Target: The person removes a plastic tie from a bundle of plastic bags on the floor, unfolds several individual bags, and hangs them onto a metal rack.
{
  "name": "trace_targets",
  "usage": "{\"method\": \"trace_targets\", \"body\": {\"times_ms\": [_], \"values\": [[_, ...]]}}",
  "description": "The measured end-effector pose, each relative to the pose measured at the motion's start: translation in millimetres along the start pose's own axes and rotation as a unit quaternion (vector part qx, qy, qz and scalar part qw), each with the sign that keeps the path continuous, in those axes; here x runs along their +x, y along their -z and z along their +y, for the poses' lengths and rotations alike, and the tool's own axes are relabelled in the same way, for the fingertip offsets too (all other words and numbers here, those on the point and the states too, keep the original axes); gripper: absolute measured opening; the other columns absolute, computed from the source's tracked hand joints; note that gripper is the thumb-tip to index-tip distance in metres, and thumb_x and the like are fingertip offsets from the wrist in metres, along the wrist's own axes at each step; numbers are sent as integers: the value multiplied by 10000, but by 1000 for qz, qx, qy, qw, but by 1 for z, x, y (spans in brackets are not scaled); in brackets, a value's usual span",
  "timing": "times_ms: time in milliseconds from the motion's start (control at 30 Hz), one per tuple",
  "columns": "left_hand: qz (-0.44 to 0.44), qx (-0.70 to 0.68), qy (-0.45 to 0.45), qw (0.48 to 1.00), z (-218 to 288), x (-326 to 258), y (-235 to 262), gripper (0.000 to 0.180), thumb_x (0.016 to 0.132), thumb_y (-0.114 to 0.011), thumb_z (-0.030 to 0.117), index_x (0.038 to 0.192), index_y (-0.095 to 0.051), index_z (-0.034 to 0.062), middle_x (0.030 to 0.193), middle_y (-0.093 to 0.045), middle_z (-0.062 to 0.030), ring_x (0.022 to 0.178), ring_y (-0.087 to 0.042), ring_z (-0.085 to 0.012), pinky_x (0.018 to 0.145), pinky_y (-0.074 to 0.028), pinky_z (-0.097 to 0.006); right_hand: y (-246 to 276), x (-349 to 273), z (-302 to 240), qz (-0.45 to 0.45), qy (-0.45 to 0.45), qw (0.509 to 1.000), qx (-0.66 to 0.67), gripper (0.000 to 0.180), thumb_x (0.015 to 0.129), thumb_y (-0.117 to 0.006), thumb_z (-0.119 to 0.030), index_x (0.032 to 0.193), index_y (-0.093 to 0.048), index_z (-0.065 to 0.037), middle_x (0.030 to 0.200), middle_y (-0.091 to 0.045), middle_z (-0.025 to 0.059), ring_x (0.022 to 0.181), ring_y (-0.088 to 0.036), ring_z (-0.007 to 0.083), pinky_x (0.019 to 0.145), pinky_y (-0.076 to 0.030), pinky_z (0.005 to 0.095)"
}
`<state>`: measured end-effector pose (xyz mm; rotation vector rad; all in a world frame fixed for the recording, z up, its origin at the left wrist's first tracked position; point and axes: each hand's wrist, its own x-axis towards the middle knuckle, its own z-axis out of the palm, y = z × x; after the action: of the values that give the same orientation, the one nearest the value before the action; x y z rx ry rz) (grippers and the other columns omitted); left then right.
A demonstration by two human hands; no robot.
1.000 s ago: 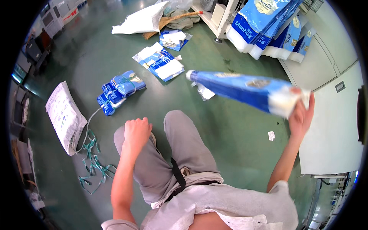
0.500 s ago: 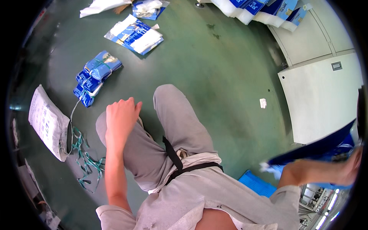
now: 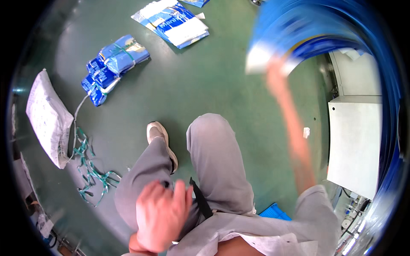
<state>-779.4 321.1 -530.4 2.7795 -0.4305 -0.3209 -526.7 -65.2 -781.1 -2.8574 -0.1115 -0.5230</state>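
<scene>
My right hand (image 3: 276, 72), smeared by motion, is stretched forward at the upper right. It grips the white-edged near end of some blue printed plastic bags (image 3: 294, 30). These bags are blurred too and curve away along the right rim. My left hand (image 3: 161, 215) is in front of my lap with its fingers curled in, and nothing shows in it.
Tied bundles of folded blue bags (image 3: 113, 64) lie on the green floor, with a flat blue-and-white bag stack (image 3: 173, 23) beyond. At left are a white sack (image 3: 49, 119) and tangled green twine (image 3: 92, 170). A white cabinet (image 3: 354, 141) stands at right, a blue basket (image 3: 274, 212) beside me.
My right hand has swung from the lower right edge up and forward, bringing the blue bags along. My left hand has come back from my knee to my lap. The view has shifted.
</scene>
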Motion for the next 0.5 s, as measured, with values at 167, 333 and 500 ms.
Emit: {"method": "trace_targets", "body": {"times_ms": [167,333,500], "values": [[20,-78,-18,997,7,-6,18,175,802,-677,198,732,-545,107,583,-539,-35,597,-545,-201,684,-491,-310,-59,-343,42,-483,-109,855,152,568,835,-551,-145,1372,-371,-105,1231,-421,289,1052,-500,468,831,-471,519],[37,-86,1,996,-29,-14,25,175,809,-669,205,733,-545,108,553,-517,-38,586,-539,-197,664,-487,-324,2,-347,-49,-506,8,843,184,454,870,-554,-226,1294,-450,-101,1021,-552,260,972,-543,437,807,-459,494],[-104,-153,-37,982,-53,37,45,167,814,-658,213,784,-560,81,624,-571,-80,614,-572,-216,666,-480,-329,132,-265,-61,-566,-167,805,65,450,890,-558,-302,1271,-455,-85,1046,-558,256,994,-530,449,858,-429,482]]}}
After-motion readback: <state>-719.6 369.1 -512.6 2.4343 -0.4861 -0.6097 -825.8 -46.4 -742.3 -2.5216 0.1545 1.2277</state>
